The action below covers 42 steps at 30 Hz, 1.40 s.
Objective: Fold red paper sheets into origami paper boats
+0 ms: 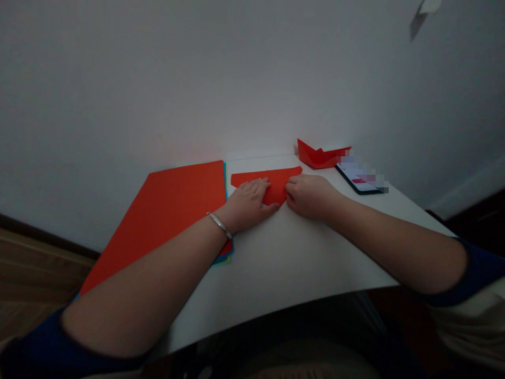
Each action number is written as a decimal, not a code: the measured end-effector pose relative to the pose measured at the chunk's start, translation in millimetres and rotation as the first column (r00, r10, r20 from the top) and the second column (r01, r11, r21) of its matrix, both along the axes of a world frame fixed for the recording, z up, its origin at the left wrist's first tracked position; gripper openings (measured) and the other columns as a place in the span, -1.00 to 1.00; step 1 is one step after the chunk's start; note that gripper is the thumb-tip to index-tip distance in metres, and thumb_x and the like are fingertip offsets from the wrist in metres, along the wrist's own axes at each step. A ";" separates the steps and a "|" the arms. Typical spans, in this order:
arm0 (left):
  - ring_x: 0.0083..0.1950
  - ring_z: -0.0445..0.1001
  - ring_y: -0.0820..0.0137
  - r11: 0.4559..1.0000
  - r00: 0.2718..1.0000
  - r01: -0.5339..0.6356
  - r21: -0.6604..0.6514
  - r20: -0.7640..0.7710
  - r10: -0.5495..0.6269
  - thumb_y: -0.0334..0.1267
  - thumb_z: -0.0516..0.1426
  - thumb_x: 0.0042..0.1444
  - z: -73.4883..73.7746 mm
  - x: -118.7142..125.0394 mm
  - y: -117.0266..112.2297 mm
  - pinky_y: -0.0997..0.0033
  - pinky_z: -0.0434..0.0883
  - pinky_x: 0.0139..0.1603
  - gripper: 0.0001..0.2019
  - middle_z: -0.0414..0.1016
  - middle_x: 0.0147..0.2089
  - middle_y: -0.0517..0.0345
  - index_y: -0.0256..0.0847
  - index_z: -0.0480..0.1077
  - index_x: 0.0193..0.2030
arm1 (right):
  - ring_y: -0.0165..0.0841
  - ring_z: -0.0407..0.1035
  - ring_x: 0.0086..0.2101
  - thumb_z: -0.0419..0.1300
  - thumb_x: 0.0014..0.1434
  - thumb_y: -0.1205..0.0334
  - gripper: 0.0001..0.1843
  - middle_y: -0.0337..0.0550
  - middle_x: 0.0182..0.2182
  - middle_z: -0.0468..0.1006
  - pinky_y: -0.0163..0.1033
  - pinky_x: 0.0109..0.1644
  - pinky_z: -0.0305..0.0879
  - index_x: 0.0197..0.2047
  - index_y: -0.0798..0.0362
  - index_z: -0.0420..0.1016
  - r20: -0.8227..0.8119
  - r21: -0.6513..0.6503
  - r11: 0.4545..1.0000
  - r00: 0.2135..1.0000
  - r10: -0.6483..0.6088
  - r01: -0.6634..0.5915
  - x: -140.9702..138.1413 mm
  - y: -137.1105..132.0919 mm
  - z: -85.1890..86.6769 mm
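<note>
A folded piece of orange-red paper [276, 185] lies on the white table, its lower edge narrowing toward me. My left hand [252, 202] rests flat on its left part, fingers stretched out and thumb spread along the lower edge. A silver bangle circles that wrist. At the right edge of the paper, my right hand [310, 193] is closed, its curled fingers gripping the slanted side. Those fingertips are partly hidden. Just behind my right hand, a red folded paper boat [321, 158] stands against the wall.
A stack of coloured paper [177, 202] with an orange-red sheet on top lies at the left, under my left forearm. To the right, a phone [361, 178] with a lit screen lies beside the boat. The white table [284, 268] meets a grey wall [236, 79] at the back.
</note>
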<state>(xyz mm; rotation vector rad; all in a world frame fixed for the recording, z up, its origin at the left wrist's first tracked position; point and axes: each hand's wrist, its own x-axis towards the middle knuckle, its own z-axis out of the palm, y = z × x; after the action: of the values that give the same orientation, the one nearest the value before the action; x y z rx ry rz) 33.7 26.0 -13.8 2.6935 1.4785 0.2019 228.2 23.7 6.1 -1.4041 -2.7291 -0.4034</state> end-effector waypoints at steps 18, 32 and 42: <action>0.46 0.07 0.12 0.999 0.998 0.036 0.000 -0.057 -0.036 0.09 -0.07 0.32 0.4 0.2 4.1 0.14 0.04 0.44 -0.32 0.09 0.46 -0.16 -0.35 0.11 0.42 | -0.11 0.51 -0.26 -0.06 0.29 0.23 -0.59 0.14 -0.25 0.64 -0.15 -0.35 0.22 -0.22 0.16 0.62 0.063 0.008 0.988 0.986 -0.155 0.154 -1.3 -0.8 3.8; 0.45 0.10 0.11 0.999 0.995 0.050 0.015 -0.090 -0.049 0.07 -0.06 0.32 3.0 0.2 2.7 0.13 0.06 0.43 -0.33 0.12 0.45 -0.14 -0.35 0.10 0.42 | -0.06 0.52 -0.22 -0.08 0.31 0.21 -0.54 0.25 -0.27 0.63 -0.15 -0.31 0.27 -0.21 0.19 0.64 0.085 0.036 0.962 0.959 -0.272 0.270 4.7 6.3 1.8; 0.45 0.09 0.13 0.998 0.992 0.052 0.018 -0.114 -0.050 0.06 -0.07 0.33 4.7 -0.2 -2.9 0.15 0.05 0.43 -0.34 0.11 0.46 -0.11 -0.33 0.09 0.43 | -0.06 0.52 -0.20 -0.09 0.33 0.17 -0.53 0.20 -0.20 0.63 -0.11 -0.25 0.31 -0.09 0.18 0.62 0.030 0.037 0.911 0.910 -0.413 0.412 20.9 19.4 -1.3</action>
<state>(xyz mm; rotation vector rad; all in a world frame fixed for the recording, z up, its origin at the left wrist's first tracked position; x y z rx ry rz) 33.5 23.1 -9.1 2.7989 1.4417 0.0621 249.1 43.2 4.8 -1.9859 -2.4236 -0.4883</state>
